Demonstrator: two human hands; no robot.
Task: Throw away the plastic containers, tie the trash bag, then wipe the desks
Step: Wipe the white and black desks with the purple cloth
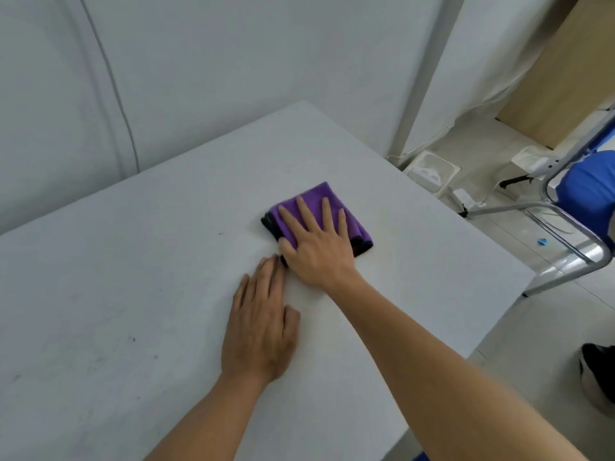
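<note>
Flat on the white tabletop [139, 261], the left grip [259, 324] lies with straight, closed fingers, holding nothing, its fingertips just beside the cloth's near edge. Past it, toward the tabletop's right side, sits the folded purple cloth [358, 229], soft and ribbed with a dark border, roughly square, one corner pointing at the far wall; its long axis cannot be told. The right grip [319, 247] presses down on it, palm flat, fingers spread. A blue chair [585, 194] stands on the floor to the right.
</note>
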